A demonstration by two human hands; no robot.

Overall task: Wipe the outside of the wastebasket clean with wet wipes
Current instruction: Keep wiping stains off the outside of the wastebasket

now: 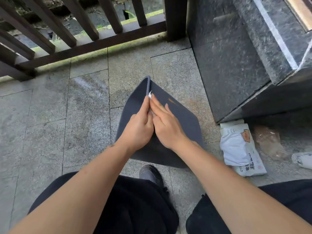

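Observation:
A dark grey wastebasket (182, 115) lies tipped on the stone floor in front of me, one corner edge turned upward. My left hand (139, 127) and my right hand (166, 124) press together along that edge. A white wet wipe (150, 95) peeks out past their fingertips and is mostly hidden between the hands; which hand grips it I cannot tell for sure. An orange smear (172, 100) marks the basket's right face. A white pack of wet wipes (239, 149) lies on the floor to the right.
A dark wooden railing (94, 43) runs along the far side. A dark granite block (236, 65) rises at the right. A crumpled clear bag (268, 141) and a white shoe (302, 160) lie by the pack. My black shoe (151, 173) sits below the basket.

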